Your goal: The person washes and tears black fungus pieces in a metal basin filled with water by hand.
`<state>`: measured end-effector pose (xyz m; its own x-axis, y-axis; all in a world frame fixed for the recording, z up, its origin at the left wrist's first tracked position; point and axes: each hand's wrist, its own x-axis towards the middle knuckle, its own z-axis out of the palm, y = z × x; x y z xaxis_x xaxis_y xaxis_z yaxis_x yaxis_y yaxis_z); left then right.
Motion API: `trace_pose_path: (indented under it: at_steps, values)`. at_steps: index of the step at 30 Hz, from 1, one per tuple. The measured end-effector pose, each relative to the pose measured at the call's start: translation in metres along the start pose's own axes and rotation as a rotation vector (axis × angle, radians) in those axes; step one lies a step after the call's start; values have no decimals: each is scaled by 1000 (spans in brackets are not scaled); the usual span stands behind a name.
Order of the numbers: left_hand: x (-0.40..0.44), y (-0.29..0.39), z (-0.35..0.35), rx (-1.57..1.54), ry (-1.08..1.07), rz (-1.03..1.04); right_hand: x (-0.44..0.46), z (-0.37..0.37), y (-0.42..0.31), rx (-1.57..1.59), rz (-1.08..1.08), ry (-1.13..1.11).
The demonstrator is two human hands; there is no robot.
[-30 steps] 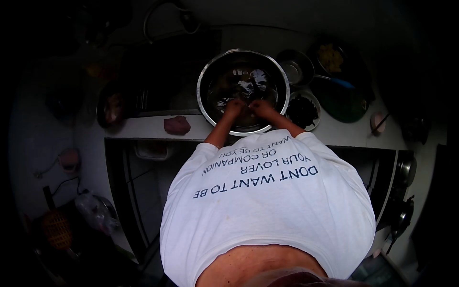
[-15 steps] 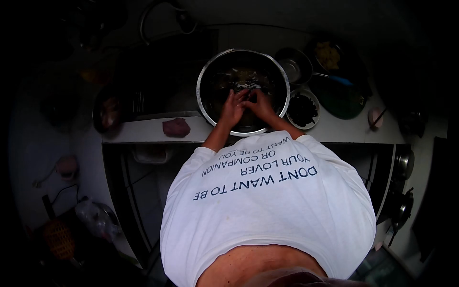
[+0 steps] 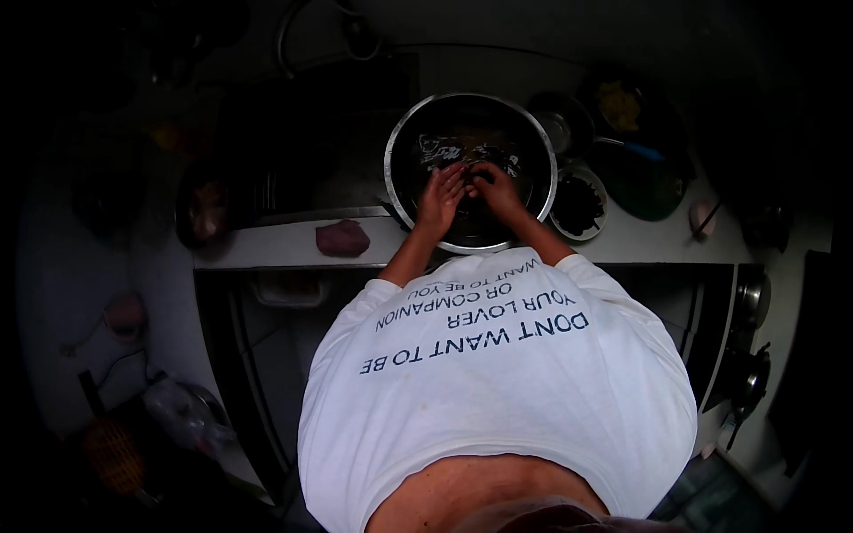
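A large round metal basin (image 3: 394, 191) stands on the counter, with a dark, shiny surface inside that looks like water. Both hands are over it, close together near its middle. My left hand (image 3: 440, 200) has its fingers stretched out and pointing away from me, palm turned toward the other hand. Beside it, my right hand (image 3: 496, 190) has bent fingers drawn together. Whether anything sits in them is too dark to make out. A white bowl of dark pieces (image 3: 577, 206) stands just right of the basin.
A reddish cloth-like lump (image 3: 343, 238) lies on the counter edge at left. Behind the bowl are a saucepan (image 3: 562, 124) and a dish of yellow pieces (image 3: 618, 107). A green round board (image 3: 641, 188) is farther right. A faucet (image 3: 283, 44) shows at the back left.
The view has shifted, so the basin and counter things appear a little farther right. My hands have parted slightly, and the right fingers have curled in more.
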<state>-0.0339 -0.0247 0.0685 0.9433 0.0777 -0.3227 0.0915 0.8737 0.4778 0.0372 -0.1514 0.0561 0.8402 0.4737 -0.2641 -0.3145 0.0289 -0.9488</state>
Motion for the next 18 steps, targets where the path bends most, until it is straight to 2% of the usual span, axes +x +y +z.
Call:
trace_pose_path:
  at_steps: [5, 7, 10, 13, 16, 18]
  values:
    - [1, -1, -8, 398, -49, 90, -1, 16, 9, 240, 137, 101]
    - [1, 0, -9, 527, -75, 106, -4, 20, 11, 205, 67, 122]
    - [-4, 5, -1, 526, -78, 93, -5, 16, 16, 246, 64, 134]
    - [-4, 7, 1, 364, -54, 43, -11, 7, 11, 286, 129, 93]
    - [0, 5, 3, 314, 47, 31, -17, -5, 1, 221, 126, 51]
    - [9, 1, -3, 482, 141, 31, -20, -17, -5, 72, 101, 18]
